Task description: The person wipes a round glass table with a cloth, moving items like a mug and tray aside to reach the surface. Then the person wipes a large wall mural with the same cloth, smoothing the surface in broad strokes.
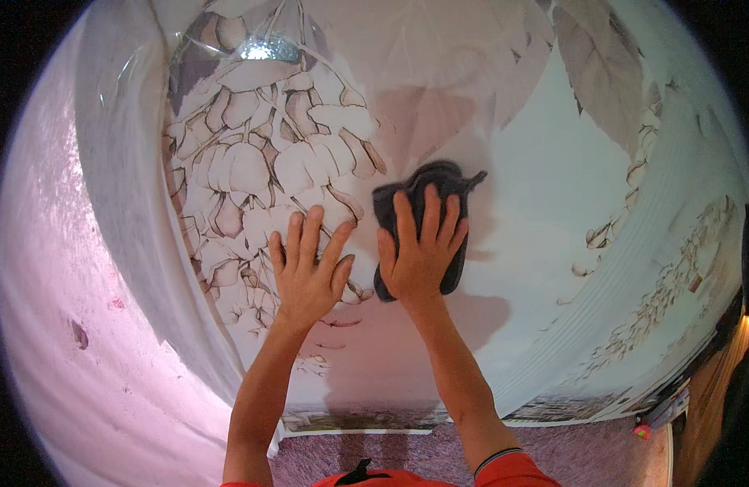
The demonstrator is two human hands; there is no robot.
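Note:
A large pale mural sheet (545,207) printed with leaves and outlined pods covers the surface in front of me. Against it my left hand (306,276) lies flat and open, fingers spread over the lower part of the pod pattern. To its right, my right hand (420,260) holds a soft black pad (439,173) pressed to the sheet. The thumb and little finger reach the pad's side edges, and a small tail sticks out at its upper right. The part under my palm is hidden.
At the left, a loose whitish sheet edge (127,195) borders a rough pinkish wall (58,284). Glossy creased film (269,49) shines at the upper left. Purple carpet (553,454) lies below the mural. A brown curtain-like thing (715,398) hangs at the lower right.

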